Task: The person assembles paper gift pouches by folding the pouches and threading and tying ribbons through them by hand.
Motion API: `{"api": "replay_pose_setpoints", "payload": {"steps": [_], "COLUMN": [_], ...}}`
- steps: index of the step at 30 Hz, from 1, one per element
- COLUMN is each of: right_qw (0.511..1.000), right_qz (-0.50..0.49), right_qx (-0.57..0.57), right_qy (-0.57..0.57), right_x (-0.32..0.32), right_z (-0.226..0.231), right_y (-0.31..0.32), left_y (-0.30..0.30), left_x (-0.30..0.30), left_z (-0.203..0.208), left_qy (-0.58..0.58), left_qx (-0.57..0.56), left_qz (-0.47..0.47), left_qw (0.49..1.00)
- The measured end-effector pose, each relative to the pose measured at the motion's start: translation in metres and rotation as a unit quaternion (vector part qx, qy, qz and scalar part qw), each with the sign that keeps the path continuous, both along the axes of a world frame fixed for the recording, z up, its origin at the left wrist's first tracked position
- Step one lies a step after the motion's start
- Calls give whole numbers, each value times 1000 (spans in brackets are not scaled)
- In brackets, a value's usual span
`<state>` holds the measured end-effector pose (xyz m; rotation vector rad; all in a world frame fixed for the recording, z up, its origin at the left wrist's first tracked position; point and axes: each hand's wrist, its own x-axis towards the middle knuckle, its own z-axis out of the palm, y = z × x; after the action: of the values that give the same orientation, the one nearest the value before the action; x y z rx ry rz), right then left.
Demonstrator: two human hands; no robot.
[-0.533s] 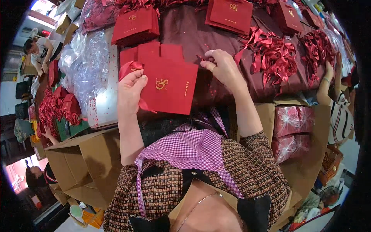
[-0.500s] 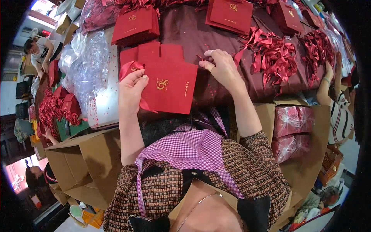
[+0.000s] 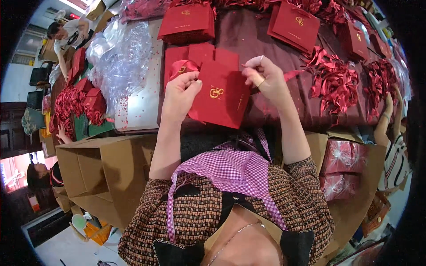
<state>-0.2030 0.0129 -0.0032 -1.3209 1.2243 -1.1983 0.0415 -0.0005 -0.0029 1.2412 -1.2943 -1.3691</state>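
A flat red paper gift bag (image 3: 217, 95) with a gold emblem is held upright by my left hand (image 3: 179, 95), its thumb and fingers closed on the bag's left edge. A red satin ribbon loop (image 3: 183, 68) rises above that hand. My right hand (image 3: 268, 82) is at the bag's upper right edge, thumb and forefinger pinched on a small bit of red ribbon (image 3: 244, 66). More ribbon (image 3: 290, 75) trails out behind the right hand toward a heap; where it ends is hidden. Several other red bags (image 3: 188, 52) lie flat just behind the held one.
Stacked red bags (image 3: 186, 22) and heaps of red ribbons (image 3: 335, 86) cover the dark cloth (image 3: 242, 33). Clear plastic wrap (image 3: 117, 62) lies at left. Cardboard boxes (image 3: 120, 177) flank me, the right one holding wrapped red packs (image 3: 341, 157). Other people work at both sides.
The whole view has shifted, so the table stands further right. My right hand has come closer to the bag's edge, and the bag is turned slightly and tilted away.
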Motion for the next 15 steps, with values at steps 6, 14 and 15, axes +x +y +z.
{"api": "replay_pose_setpoints", "payload": {"steps": [6, 14, 15], "right_qw": [988, 970, 965], "right_qz": [36, -2, -10], "right_qx": [-115, -203, -215], "right_qy": [101, 131, 147], "right_x": [40, 55, 56], "right_z": [5, 7, 6], "right_y": [4, 6, 6], "left_y": [3, 8, 8], "left_x": [-7, -10, -10], "left_z": [4, 9, 10], "left_qy": [-41, -67, -75], "left_qx": [-56, -73, -83], "left_qz": [-10, -16, -17], "left_qw": [998, 995, 994]}}
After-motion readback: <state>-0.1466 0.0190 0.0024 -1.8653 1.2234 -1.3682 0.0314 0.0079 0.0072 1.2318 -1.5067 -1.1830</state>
